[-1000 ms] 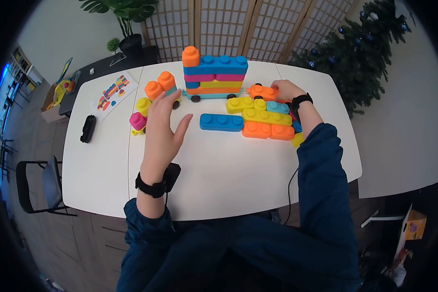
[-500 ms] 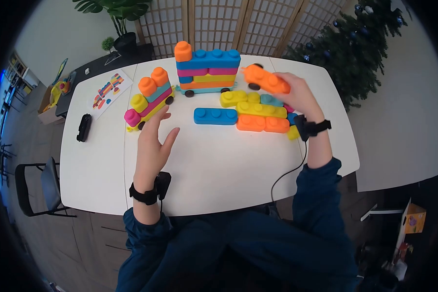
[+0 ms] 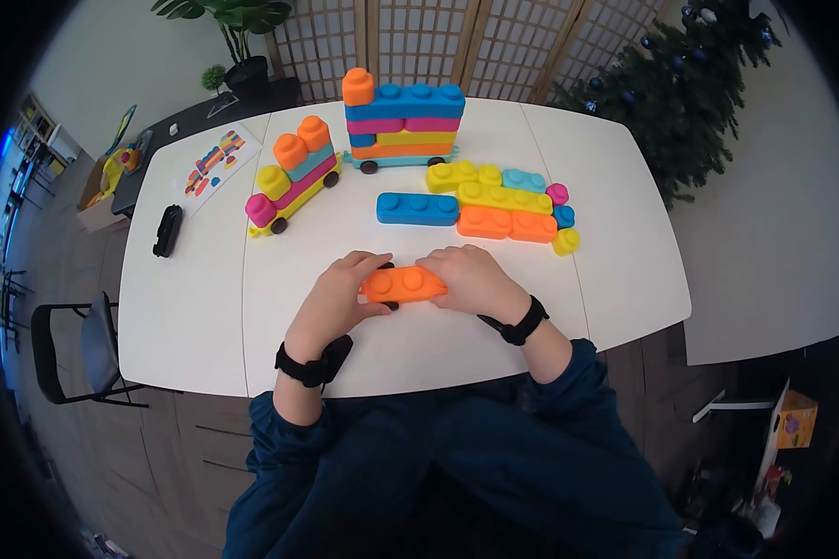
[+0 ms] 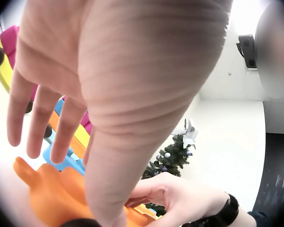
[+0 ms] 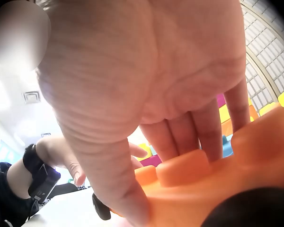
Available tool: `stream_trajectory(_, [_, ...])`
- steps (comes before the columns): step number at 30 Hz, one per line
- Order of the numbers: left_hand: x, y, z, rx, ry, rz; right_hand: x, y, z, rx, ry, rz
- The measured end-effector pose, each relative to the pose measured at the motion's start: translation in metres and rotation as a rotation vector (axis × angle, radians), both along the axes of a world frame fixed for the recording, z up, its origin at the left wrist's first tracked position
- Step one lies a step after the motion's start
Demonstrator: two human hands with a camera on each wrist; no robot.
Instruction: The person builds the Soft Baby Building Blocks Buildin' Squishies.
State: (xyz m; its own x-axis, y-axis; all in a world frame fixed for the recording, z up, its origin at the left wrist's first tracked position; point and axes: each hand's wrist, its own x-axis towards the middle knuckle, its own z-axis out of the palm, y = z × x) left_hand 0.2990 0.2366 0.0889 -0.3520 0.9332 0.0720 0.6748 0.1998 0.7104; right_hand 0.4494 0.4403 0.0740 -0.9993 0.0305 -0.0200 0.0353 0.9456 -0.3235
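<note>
An orange wheeled block base (image 3: 405, 282) with studs on top and black wheels is in front of me near the table's front edge. My right hand (image 3: 480, 282) grips its right end, the thumb on the near side and the fingers behind, as the right wrist view shows. At its left end my left hand (image 3: 331, 303) reaches round by the wheels, thumb in front and a finger behind. In the left wrist view the other fingers (image 4: 64, 137) stretch out loosely past the base (image 4: 57, 194).
Behind stands a tall block stack (image 3: 405, 130) on a turquoise wheeled base. Left of it is a yellow wheeled base (image 3: 303, 197) carrying blocks. Loose blue (image 3: 417, 209), yellow, orange and other blocks lie mid-table. A picture sheet (image 3: 216, 166) and a black object (image 3: 168, 231) lie left.
My right hand has lifted the orange wheeled base from the back right and brought it to the front middle. My left hand has come back from the yellow car to meet it.
</note>
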Motion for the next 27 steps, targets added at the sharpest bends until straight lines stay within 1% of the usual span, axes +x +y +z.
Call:
stream_trajectory(2, [-0.001, 0.003, -0.01, -0.006, 0.043, -0.015, 0.001, -0.002, -0.002, 0.006, -0.013, -0.018])
stream_trajectory(6, [0.002, 0.003, -0.015, -0.033, 0.065, 0.003, 0.007, -0.003, -0.009, 0.012, 0.027, -0.026])
stream_trajectory(8, [0.001, 0.003, -0.017, -0.005, 0.035, 0.015, 0.014, 0.002, -0.013, -0.013, 0.211, 0.015])
stream_trajectory(9, [0.001, 0.003, -0.016, -0.003, 0.037, 0.017, 0.019, 0.005, -0.012, -0.011, 0.212, 0.016])
stream_trajectory(11, [0.001, 0.003, -0.016, -0.021, 0.029, 0.037, 0.03, 0.012, -0.007, -0.1, 0.262, -0.089])
stream_trajectory(12, [0.002, 0.003, -0.017, -0.019, 0.027, 0.037, 0.036, 0.014, -0.006, -0.098, 0.26, -0.089])
stream_trajectory(14, [0.003, 0.003, -0.019, -0.008, 0.021, 0.071, 0.046, 0.018, -0.006, -0.211, 0.21, -0.263])
stream_trajectory(16, [0.002, 0.004, -0.021, -0.007, 0.024, 0.074, 0.051, 0.017, -0.007, -0.232, 0.219, -0.291])
stream_trajectory(18, [0.001, 0.006, -0.022, -0.004, 0.03, 0.074, 0.054, 0.016, -0.01, -0.367, 0.221, -0.372])
stream_trajectory(21, [0.001, 0.006, -0.021, -0.03, 0.009, 0.091, 0.054, 0.017, -0.016, -0.34, 0.286, -0.349])
stream_trajectory(27, [0.001, 0.005, -0.023, -0.017, 0.009, 0.098, 0.053, 0.018, -0.016, -0.321, 0.275, -0.357])
